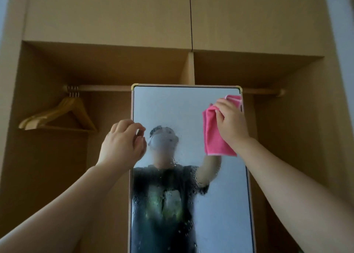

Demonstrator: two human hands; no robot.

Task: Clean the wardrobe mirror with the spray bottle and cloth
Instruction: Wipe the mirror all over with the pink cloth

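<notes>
The right hand (230, 120) grasps a bright pink microfibre cloth (211, 136) and holds it flat against the glass of the tall rectangular mirror with a thin frame and brass-coloured corner caps (172, 109). The hand sits just below the mirror's upper right corner, and the cloth hangs down beneath the palm. The left hand (120, 143) is raised at the mirror's left edge with its fingers curled over the frame and glass. Whether it actually grips the frame cannot be told.

Between and below the two hands the glass carries a spread of water droplets (193, 183) over a person's reflection, while the strip above the hands looks dry.

The mirror stands inside an open light-brown wooden wardrobe (287, 137). To the left of the left hand and above it, several pale wooden clothes hangers (63, 114) hang from a round wooden rail (103, 88), which runs behind the mirror's top edge.
</notes>
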